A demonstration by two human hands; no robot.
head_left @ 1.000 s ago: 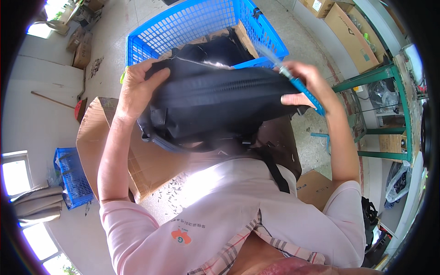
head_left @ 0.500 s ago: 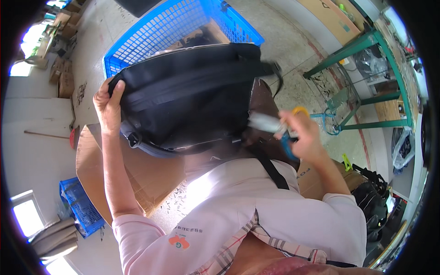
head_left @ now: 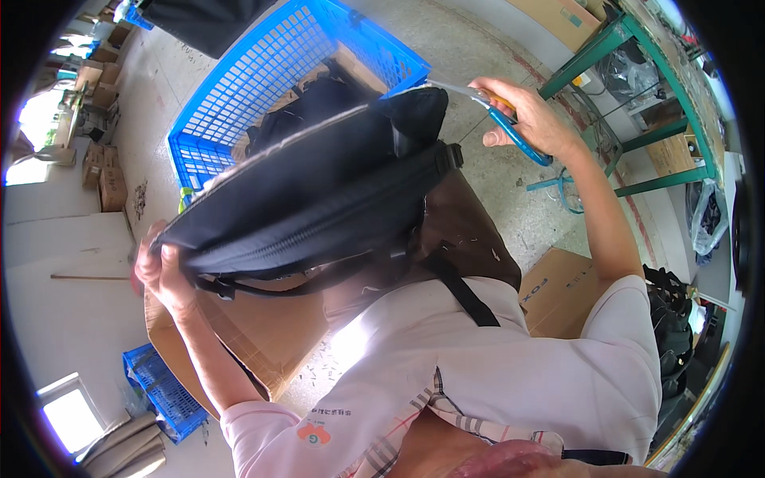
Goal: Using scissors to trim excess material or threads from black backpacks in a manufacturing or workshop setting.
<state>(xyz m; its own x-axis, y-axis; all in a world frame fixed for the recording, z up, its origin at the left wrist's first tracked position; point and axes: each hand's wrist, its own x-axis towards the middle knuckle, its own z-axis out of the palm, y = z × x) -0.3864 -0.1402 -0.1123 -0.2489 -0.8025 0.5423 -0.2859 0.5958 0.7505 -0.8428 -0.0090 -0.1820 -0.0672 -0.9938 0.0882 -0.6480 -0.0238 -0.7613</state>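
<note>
Black bag (head_left: 319,199) gripped at one end by left hand (head_left: 159,271); right hand (head_left: 522,119) closed on scissors (head_left: 510,127), apparently mid-trimming, crate (head_left: 239,103) waiting.

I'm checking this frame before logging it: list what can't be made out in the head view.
- Left hand: fingers wrapped behind the black bag; its grip there is hidden.
- Scissors: blade tips blurred against the bag edge.
- Blue crate: contents mostly hidden by the bag.
- Right hand: palm turned away, hidden.
</note>
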